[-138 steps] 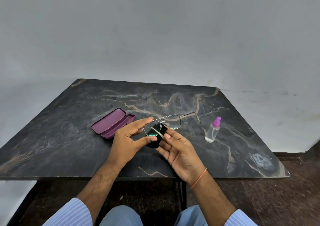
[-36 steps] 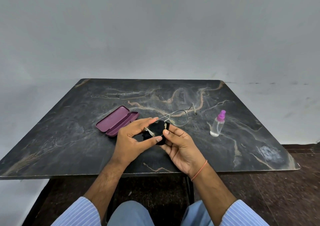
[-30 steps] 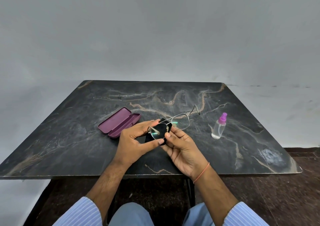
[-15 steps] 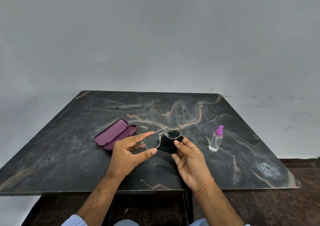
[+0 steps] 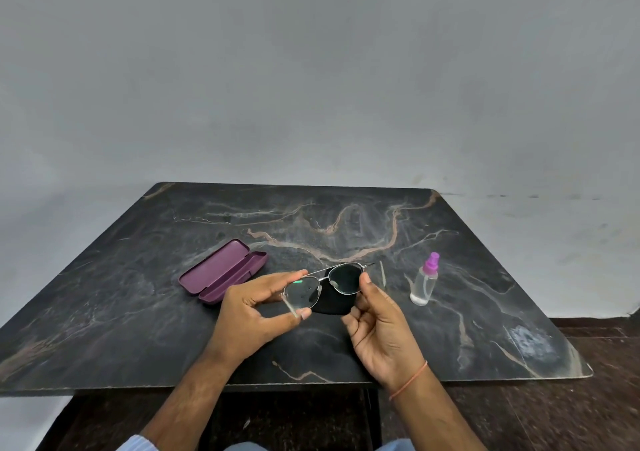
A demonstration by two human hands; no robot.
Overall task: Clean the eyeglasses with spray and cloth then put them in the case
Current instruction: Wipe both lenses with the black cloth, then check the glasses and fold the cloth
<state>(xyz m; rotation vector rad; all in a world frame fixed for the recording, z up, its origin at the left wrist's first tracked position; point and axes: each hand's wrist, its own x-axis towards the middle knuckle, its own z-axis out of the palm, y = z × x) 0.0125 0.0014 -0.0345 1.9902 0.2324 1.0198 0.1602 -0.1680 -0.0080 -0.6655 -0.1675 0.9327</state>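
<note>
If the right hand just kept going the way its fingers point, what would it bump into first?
The right hand points up and away, and its fingers already touch the black cloth and the eyeglasses. Beyond those, probably only bare table; depth is uncertain.

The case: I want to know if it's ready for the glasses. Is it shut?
No, the case lies open on the table, its lid folded back and purple inside showing.

Dim, even light; wide-angle edge distortion
</note>
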